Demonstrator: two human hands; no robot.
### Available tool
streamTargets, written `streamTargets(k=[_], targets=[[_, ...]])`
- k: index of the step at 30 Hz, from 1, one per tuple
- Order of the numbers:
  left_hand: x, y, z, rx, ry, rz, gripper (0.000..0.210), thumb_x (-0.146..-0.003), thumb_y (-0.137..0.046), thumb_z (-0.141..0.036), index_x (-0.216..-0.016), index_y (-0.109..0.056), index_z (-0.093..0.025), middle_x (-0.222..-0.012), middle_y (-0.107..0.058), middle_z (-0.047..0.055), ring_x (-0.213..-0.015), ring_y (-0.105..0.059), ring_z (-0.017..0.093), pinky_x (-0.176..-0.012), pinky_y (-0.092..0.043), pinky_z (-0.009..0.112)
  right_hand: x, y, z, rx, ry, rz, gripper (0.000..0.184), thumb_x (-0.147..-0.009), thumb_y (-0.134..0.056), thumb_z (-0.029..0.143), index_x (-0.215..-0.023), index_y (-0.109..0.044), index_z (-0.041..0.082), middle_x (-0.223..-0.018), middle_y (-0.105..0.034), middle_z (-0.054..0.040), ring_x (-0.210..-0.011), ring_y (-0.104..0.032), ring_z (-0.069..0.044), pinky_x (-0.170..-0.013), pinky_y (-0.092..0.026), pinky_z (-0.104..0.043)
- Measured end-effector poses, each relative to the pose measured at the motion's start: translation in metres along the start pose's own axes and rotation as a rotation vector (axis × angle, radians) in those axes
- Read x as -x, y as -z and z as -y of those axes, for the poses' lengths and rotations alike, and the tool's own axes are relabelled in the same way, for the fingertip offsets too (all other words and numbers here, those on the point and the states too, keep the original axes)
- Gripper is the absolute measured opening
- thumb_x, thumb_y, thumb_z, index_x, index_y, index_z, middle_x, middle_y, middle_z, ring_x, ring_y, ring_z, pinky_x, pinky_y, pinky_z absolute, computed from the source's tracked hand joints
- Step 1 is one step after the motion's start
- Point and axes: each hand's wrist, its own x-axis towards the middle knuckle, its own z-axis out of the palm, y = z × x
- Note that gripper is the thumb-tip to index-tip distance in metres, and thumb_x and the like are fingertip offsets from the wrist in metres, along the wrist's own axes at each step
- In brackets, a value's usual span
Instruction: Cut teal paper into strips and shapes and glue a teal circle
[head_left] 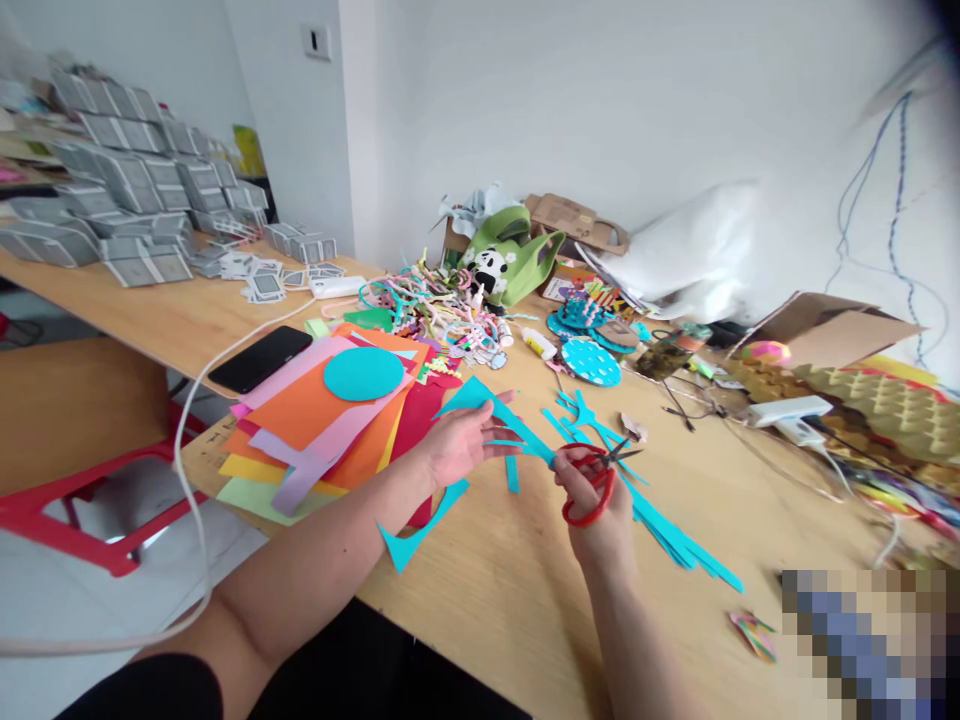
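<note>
Head view: your left hand (459,440) is open, palm turned up and fingers stretched out loosely, with a blue paper strip (529,432) running across beside its fingers; you cannot tell from here whether they grip it. Your right hand (606,537) is closed around the red-handled scissors (609,488), their dark blades slightly apart and pointing away from that strip. The strip's lower end reaches your right thumb and forefinger, which seem to pinch it.

Both hands are above the bench (487,585). Just beyond and to the right of your right hand lies a fan of cut blue strips (679,542), and near your left forearm is a curved blue offcut (405,548). To the left of your left hand, a blue paper disc (364,374) rests on a spread of coloured sheets (289,410), with a black phone (261,358) at its far left edge.

Farther back you have a glue bottle (538,344) near a dotted blue disc (591,362), and a green panda bag (521,262) behind a heap of colourful craft pieces (420,300). Egg trays (862,400) lie at the right.
</note>
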Motion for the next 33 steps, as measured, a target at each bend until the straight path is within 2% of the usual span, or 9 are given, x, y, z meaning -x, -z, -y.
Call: streamTargets(k=[3,5,8,12,15,23,26,29,33], targets=[[-0.001,0.002,0.001,-0.143,-0.080,-0.024,0.042,-0.083,-0.064,-0.036,-0.121,-0.061,-0.017,-0.094,-0.065,0.009,-0.080,-0.062,0.016,-0.068,-0.047,0.027,0.000,0.001,0.006,0.032,0.032,-0.072,0.028,-0.072,-0.071,0.039,-0.087,-0.057,0.019,-0.096,-0.065,-0.0068,-0.088,-0.060,-0.021,-0.070,-0.045,-0.030],[0.000,0.004,0.002,-0.287,-0.160,-0.056,0.043,-0.083,-0.063,-0.040,-0.120,-0.062,-0.017,-0.089,-0.063,0.006,-0.072,-0.057,0.011,-0.061,-0.042,0.022,0.002,0.002,0.012,0.064,0.022,-0.076,0.025,-0.074,-0.069,0.039,-0.083,-0.058,0.019,-0.090,-0.064,-0.0058,-0.084,-0.060,-0.020,-0.069,-0.044,-0.030],[0.002,0.005,0.004,-0.545,-0.275,-0.093,0.043,-0.087,-0.055,-0.046,-0.121,-0.062,-0.021,-0.088,-0.062,0.004,-0.065,-0.053,0.009,-0.064,-0.043,0.023,0.004,0.001,0.019,0.062,-0.022,0.037,0.025,-0.078,-0.066,0.042,-0.079,-0.059,0.018,-0.078,-0.062,-0.0043,-0.071,-0.057,-0.017,-0.064,-0.043,-0.029],[0.007,0.002,0.003,-0.866,-0.525,-0.023,0.033,-0.090,-0.052,-0.035,-0.121,-0.062,-0.029,-0.129,-0.051,0.007,-0.101,-0.057,0.018,-0.087,-0.046,0.030,0.009,-0.001,0.019,-0.014,-0.027,0.224,0.031,-0.080,-0.061,0.048,-0.083,-0.060,0.018,-0.082,-0.064,-0.0067,-0.071,-0.057,-0.017,-0.062,-0.044,-0.029],[0.010,0.000,0.004,-1.146,-0.615,0.037,0.033,-0.089,-0.052,-0.023,-0.119,-0.063,-0.031,-0.139,-0.044,0.007,-0.126,-0.044,0.024,-0.106,-0.034,0.037,0.012,-0.003,0.015,-0.102,0.017,0.319,0.037,-0.078,-0.060,0.056,-0.088,-0.059,0.020,-0.088,-0.065,-0.0082,-0.074,-0.058,-0.019,-0.063,-0.045,-0.031],[0.006,0.006,0.014,-1.671,-0.763,0.111,0.040,-0.090,-0.045,-0.016,-0.127,-0.057,-0.028,-0.141,-0.043,0.010,-0.131,-0.041,0.026,-0.106,-0.037,0.046,0.012,-0.008,0.016,-0.041,-0.079,0.299,0.023,-0.075,-0.070,0.037,-0.079,-0.058,0.018,-0.070,-0.058,-0.0008,-0.063,-0.052,-0.014,-0.059,-0.041,-0.026],[0.004,0.008,0.016,-1.702,-0.830,0.090,0.049,-0.092,-0.041,-0.012,-0.138,-0.043,-0.028,-0.145,-0.037,0.011,-0.132,-0.039,0.024,-0.104,-0.040,0.044,0.011,-0.006,0.015,-0.030,-0.066,0.269,0.020,-0.076,-0.070,0.034,-0.081,-0.059,0.019,-0.073,-0.057,0.0003,-0.066,-0.052,-0.013,-0.061,-0.041,-0.024],[0.002,0.010,0.017,-1.556,-0.857,-0.012,0.057,-0.092,-0.039,-0.013,-0.146,-0.026,-0.028,-0.145,-0.035,0.012,-0.133,-0.037,0.023,-0.103,-0.042,0.043,0.012,-0.005,0.015,0.005,-0.044,0.209,0.021,-0.075,-0.071,0.033,-0.085,-0.058,0.020,-0.078,-0.057,0.0004,-0.070,-0.052,-0.013,-0.063,-0.041,-0.024],[-0.003,0.014,0.019,-1.232,-0.733,-0.191,0.053,-0.088,-0.050,-0.021,-0.139,-0.034,-0.023,-0.132,-0.046,0.015,-0.114,-0.053,0.023,-0.087,-0.052,0.038,0.013,-0.004,0.016,0.013,0.005,0.183,0.021,-0.076,-0.071,0.032,-0.086,-0.057,0.020,-0.082,-0.056,0.0000,-0.072,-0.053,-0.013,-0.065,-0.041,-0.024]])
